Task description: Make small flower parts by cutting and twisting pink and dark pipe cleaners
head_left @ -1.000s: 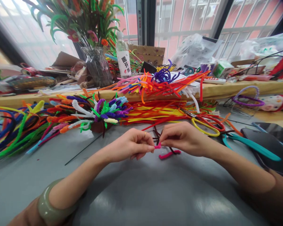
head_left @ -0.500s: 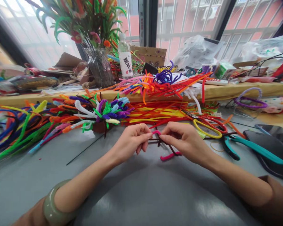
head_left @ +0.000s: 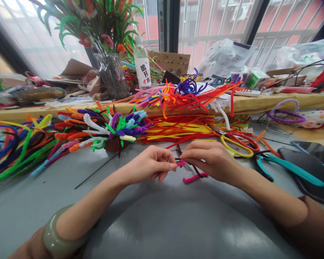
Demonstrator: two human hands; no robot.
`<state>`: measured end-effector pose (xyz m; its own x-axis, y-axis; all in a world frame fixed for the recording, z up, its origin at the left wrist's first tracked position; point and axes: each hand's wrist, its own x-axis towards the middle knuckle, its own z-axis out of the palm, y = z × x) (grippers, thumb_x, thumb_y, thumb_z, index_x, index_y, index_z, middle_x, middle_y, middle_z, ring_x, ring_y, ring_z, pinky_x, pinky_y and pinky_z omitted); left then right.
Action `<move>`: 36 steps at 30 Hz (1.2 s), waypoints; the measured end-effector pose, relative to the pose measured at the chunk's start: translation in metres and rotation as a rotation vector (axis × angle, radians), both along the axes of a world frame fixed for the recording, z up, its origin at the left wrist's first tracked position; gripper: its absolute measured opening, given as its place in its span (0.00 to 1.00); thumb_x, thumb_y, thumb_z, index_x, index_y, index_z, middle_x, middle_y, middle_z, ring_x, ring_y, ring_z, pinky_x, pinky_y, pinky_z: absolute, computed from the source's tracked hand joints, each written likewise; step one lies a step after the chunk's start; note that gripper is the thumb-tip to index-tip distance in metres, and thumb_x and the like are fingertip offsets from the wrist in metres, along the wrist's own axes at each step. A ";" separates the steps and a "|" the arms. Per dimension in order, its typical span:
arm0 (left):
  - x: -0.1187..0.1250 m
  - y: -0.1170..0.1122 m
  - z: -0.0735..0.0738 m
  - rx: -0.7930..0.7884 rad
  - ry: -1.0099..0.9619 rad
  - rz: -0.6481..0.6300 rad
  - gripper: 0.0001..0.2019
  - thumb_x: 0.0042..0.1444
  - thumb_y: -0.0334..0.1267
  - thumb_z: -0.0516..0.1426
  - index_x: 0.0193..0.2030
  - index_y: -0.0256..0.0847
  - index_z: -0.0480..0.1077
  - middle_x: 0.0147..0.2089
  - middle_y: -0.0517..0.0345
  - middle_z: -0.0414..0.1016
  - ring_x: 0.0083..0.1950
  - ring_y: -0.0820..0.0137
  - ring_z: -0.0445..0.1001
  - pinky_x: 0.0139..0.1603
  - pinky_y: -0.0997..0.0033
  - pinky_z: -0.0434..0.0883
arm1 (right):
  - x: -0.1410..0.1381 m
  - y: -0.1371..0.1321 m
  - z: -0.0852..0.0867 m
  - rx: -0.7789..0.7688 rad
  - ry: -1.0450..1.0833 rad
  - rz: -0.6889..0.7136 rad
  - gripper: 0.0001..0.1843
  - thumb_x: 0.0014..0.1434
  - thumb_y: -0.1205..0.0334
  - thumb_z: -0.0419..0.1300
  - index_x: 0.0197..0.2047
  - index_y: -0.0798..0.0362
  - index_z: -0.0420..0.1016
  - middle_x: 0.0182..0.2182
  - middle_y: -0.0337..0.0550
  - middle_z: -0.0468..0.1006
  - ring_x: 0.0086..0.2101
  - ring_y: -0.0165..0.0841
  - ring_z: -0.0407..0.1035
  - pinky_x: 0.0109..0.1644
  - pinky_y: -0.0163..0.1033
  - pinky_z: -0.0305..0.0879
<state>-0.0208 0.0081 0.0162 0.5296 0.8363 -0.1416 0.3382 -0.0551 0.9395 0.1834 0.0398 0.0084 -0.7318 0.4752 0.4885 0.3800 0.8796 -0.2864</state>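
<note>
Between my two hands is a short pink pipe cleaner (head_left: 181, 163), mostly covered by the fingers. My left hand (head_left: 153, 163) pinches its left end between thumb and forefinger. The fingertips of my right hand (head_left: 209, 158) are closed on its other end. Dark brown pipe cleaners (head_left: 196, 171) lie just behind and below the fingertips, partly hidden by my right hand. On the grey table under my right hand rests another pink pipe cleaner (head_left: 193, 178), slightly bent.
Bundled colourful pipe cleaners (head_left: 118, 126) stand at the left, with red and yellow ones (head_left: 178, 127) behind my hands. To the right lie yellow-and-red-handled scissors (head_left: 237, 145), teal-handled pliers (head_left: 294, 169) and a dark phone (head_left: 305, 172). A glass vase (head_left: 113, 77) and a bottle (head_left: 142, 68) stand on the ledge.
The pink pipe cleaner, bent upward between the fingertips before, now sits lower. My left hand has dropped slightly, and the right fingers have shifted their grip with the hand turned more palm-down.
</note>
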 end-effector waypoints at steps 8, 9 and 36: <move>0.007 0.001 -0.007 0.272 -0.054 0.217 0.10 0.53 0.41 0.53 0.31 0.35 0.67 0.21 0.62 0.67 0.18 0.80 0.60 0.18 0.81 0.60 | -0.011 -0.001 0.000 -0.573 0.229 -0.127 0.17 0.51 0.59 0.59 0.44 0.55 0.70 0.31 0.42 0.73 0.26 0.27 0.66 0.28 0.32 0.63; 0.007 0.001 -0.008 0.283 -0.061 0.219 0.10 0.53 0.41 0.53 0.31 0.35 0.67 0.21 0.62 0.67 0.18 0.80 0.60 0.18 0.81 0.60 | -0.012 -0.003 0.000 -0.616 0.258 -0.121 0.16 0.50 0.57 0.59 0.42 0.56 0.72 0.31 0.43 0.73 0.27 0.28 0.66 0.28 0.32 0.63; 0.012 -0.003 -0.015 0.702 -0.014 0.436 0.04 0.47 0.31 0.58 0.24 0.34 0.72 0.20 0.61 0.71 0.21 0.78 0.64 0.21 0.82 0.60 | -0.015 -0.008 -0.002 -0.864 0.599 -0.190 0.11 0.46 0.58 0.63 0.28 0.58 0.75 0.25 0.42 0.74 0.26 0.30 0.68 0.28 0.34 0.62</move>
